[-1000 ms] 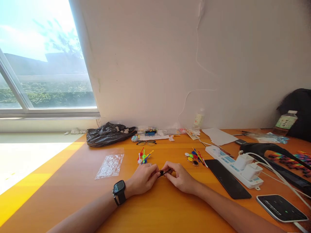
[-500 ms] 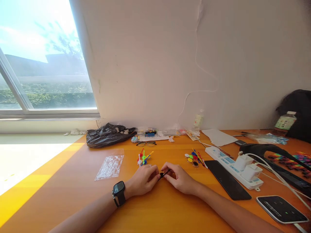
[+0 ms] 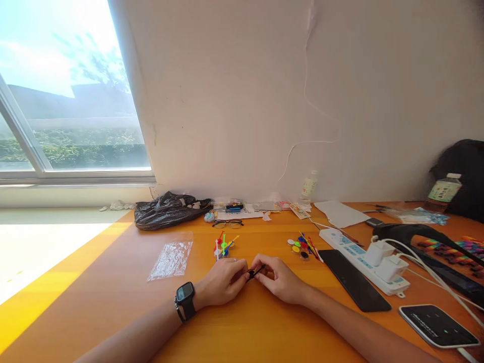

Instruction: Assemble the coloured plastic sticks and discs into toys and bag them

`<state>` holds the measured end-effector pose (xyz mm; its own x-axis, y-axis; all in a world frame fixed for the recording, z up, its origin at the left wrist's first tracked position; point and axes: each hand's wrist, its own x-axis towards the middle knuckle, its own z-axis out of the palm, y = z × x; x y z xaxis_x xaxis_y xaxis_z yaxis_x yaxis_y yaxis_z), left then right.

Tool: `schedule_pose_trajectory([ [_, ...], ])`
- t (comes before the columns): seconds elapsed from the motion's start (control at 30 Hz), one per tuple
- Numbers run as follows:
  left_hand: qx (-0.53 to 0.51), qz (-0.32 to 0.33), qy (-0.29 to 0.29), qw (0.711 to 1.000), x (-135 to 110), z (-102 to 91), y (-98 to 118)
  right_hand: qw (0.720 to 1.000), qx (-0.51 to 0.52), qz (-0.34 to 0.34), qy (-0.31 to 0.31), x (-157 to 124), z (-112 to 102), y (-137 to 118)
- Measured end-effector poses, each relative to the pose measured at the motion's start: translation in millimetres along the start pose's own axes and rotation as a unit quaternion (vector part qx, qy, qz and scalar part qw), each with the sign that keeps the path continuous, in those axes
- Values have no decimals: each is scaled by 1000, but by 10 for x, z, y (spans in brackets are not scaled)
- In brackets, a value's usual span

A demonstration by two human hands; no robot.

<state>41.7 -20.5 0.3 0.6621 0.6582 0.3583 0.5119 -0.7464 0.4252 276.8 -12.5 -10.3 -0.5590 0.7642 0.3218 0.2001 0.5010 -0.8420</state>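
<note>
My left hand [image 3: 224,281], with a black watch on its wrist, and my right hand [image 3: 279,278] meet at the middle of the orange table [image 3: 242,327]. Both pinch a small black piece with a thin black stick [image 3: 254,273] between their fingertips. Just beyond my left hand stand several small coloured stick-and-disc pieces [image 3: 224,244]. A little pile of loose coloured discs and sticks [image 3: 303,245] lies beyond my right hand.
A clear plastic bag [image 3: 171,258] lies at the left. At the right are a black phone [image 3: 354,279], a white power strip [image 3: 363,257] with chargers, and a second phone [image 3: 437,324]. Glasses [image 3: 228,223], a black bag [image 3: 168,208] and bottles sit by the wall.
Both hands have stayed together on the small black piece, with only slight finger shifts.
</note>
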Motion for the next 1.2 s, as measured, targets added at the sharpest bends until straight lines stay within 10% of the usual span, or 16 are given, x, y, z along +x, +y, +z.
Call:
schedule_pose_trajectory([
  [1.2,-17,-38,31,999,12,56,-38,997,-64,49,18,39,-16,158],
])
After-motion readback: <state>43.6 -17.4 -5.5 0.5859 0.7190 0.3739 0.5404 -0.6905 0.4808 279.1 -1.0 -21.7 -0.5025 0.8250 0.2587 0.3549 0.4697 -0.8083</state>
